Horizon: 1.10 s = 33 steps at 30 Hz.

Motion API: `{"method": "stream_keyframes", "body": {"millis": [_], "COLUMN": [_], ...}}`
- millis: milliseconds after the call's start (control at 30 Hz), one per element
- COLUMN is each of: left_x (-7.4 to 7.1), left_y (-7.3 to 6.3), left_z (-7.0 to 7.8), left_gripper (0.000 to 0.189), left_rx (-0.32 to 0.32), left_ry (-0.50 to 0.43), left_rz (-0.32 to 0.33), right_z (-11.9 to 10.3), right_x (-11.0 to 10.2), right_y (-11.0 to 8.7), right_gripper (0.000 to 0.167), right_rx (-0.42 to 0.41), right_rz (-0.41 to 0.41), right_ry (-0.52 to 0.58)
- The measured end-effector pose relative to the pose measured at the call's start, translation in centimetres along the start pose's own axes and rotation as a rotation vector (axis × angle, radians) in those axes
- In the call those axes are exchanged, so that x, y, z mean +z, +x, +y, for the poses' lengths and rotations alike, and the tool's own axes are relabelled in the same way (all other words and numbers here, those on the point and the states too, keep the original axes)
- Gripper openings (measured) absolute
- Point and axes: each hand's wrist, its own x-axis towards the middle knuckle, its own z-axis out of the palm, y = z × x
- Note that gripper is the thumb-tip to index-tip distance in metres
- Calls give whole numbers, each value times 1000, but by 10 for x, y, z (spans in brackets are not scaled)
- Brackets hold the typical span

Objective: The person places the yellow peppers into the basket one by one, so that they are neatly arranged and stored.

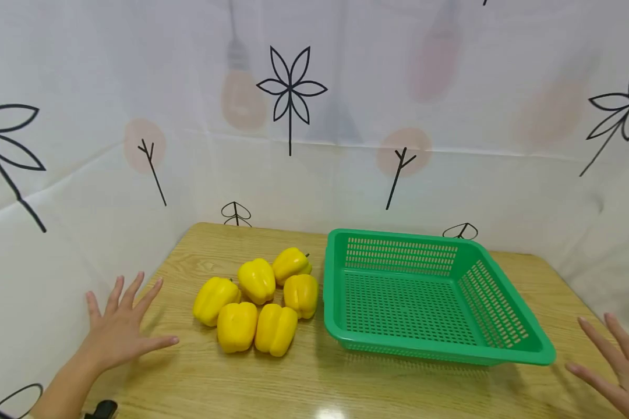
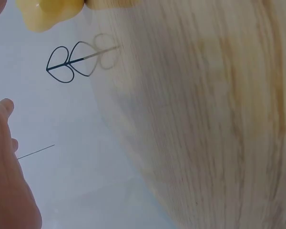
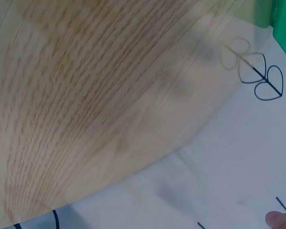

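Observation:
Several yellow bell peppers [image 1: 236, 327] lie in a loose cluster left of the middle of the table. To their right stands a green plastic basket [image 1: 435, 353] with slotted walls; no peppers lie inside it. My left hand [image 1: 116, 334] is spread wide at the table's left side, apart from the peppers and holding nothing. At the right edge of the head view, my right hand [image 1: 626, 369] is also spread, beyond the basket's right corner, and partly cut off. Only part of the left hand [image 2: 12, 171] shows in the left wrist view, and only fingertips of the right hand [image 3: 281, 217] in the right wrist view.
The wooden table [image 1: 304, 387] has a white cloth [image 1: 325, 186] with plant and bulb drawings behind it and at both sides. A small black object [image 1: 105, 409] sits by the left wrist at the bottom edge.

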Motion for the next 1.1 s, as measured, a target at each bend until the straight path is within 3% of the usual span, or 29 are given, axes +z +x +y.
{"method": "stream_keyframes", "body": {"millis": [433, 767, 1100], "left_x": [3, 4, 8], "left_y": [0, 3, 12], "left_z": [-1, 1, -1], "left_gripper": [112, 113, 114], "left_rx": [25, 65, 161], "left_ry": [-45, -100, -246], "left_rz": [41, 80, 171], "right_z": [-11, -11, -14], "right_x": [-3, -2, -9], "right_y": [8, 15, 25], "right_gripper": [78, 62, 61], "right_rx": [23, 31, 166], "right_rz": [-80, -137, -278], "right_ry": [32, 305, 485]}}
